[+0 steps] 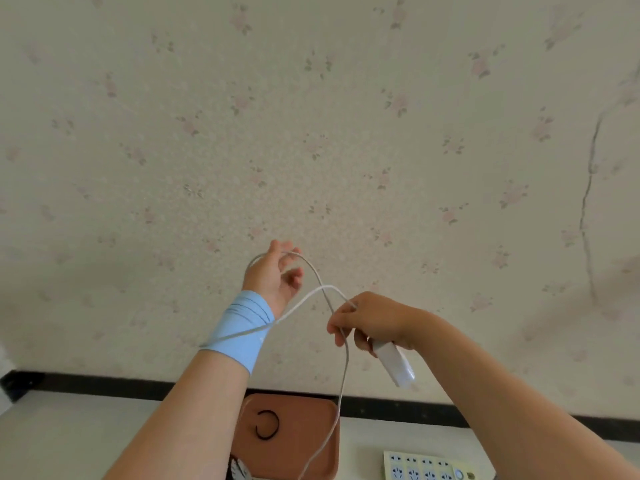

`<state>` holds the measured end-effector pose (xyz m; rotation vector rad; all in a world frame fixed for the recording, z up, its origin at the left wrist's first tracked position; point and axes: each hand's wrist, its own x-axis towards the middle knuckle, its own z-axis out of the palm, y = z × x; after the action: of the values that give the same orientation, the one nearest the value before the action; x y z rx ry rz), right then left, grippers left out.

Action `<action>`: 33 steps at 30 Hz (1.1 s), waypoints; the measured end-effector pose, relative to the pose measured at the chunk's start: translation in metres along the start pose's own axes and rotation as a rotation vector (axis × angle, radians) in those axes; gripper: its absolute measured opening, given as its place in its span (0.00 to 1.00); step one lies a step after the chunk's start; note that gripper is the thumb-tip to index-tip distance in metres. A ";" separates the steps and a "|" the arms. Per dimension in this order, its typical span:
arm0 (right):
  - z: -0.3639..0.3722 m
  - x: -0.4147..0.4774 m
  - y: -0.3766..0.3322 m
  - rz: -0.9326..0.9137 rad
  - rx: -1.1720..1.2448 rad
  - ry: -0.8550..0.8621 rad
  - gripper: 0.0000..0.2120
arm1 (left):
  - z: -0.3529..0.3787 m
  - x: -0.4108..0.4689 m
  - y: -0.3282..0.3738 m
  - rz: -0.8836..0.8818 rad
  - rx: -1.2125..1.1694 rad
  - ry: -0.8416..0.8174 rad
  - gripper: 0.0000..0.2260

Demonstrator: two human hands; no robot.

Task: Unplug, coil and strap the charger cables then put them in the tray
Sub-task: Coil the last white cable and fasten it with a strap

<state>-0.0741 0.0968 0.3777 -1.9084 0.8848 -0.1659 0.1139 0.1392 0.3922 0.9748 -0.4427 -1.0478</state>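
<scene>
Both hands are up in front of the wall (311, 133). The right hand (375, 322) pinches the white cable (345, 368) in its fingertips, with the white charger (396, 365) tucked under its curled lower fingers and jutting down to the right. Just left of it and a little higher, the left hand (273, 275) has its fingers loosely bent. The cable loops round the back of that hand and over the fingers; I cannot tell whether they actually grip it. One strand crosses the blue wristband (239, 332), and another hangs from the right hand down to the brown tray (301, 452). The tray lies on the desk (69, 431) below, between the forearms, and carries a black band (278, 424). A power strip (422, 467) lies under the right forearm.
</scene>
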 end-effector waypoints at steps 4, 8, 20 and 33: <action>-0.007 0.001 -0.007 -0.058 0.327 0.224 0.10 | -0.001 -0.016 -0.018 -0.218 0.593 -0.168 0.13; -0.014 0.002 -0.011 -0.072 0.559 0.331 0.11 | 0.009 -0.037 -0.034 -0.323 1.161 -0.541 0.12; -0.006 -0.003 0.000 0.089 0.199 0.011 0.12 | 0.021 -0.020 -0.025 -0.026 0.234 -0.131 0.11; -0.002 0.003 -0.010 -0.065 0.220 0.317 0.12 | 0.011 -0.026 -0.027 -0.236 0.592 -0.172 0.13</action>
<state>-0.0677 0.0959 0.3856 -1.7308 0.9691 -0.5950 0.0796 0.1525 0.3785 1.4923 -0.8237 -1.2482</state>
